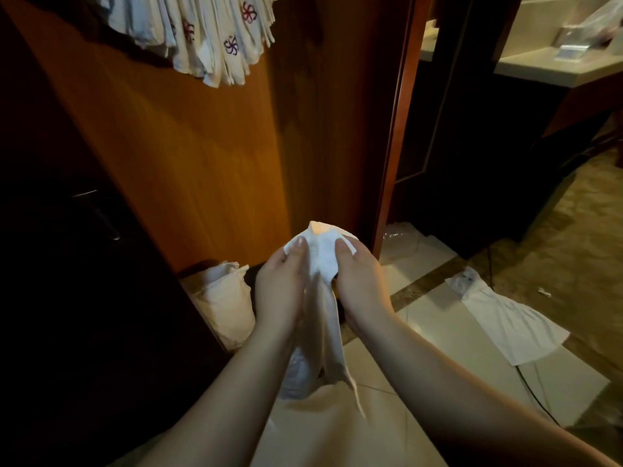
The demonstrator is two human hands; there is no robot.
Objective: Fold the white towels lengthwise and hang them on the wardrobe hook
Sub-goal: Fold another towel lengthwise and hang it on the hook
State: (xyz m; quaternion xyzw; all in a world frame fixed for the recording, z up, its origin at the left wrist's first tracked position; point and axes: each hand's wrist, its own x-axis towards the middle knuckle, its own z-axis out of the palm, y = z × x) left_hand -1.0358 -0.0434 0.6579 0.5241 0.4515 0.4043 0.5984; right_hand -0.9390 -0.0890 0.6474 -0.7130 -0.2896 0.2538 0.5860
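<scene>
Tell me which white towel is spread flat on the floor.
The towel on the tiles at right, lying spread out. The one both hands grip hangs bunched; the hung towels dangle at top.

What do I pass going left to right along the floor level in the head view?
Dark cabinet handle → cream bag by the wardrobe → left hand → held towel → right hand → white towel on the floor.

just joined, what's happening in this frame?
A person holds a white towel bunched between the left hand and right hand, its tail hanging down. Folded towels already hang at the top of the wardrobe. Another towel lies on the floor to the right.
</scene>
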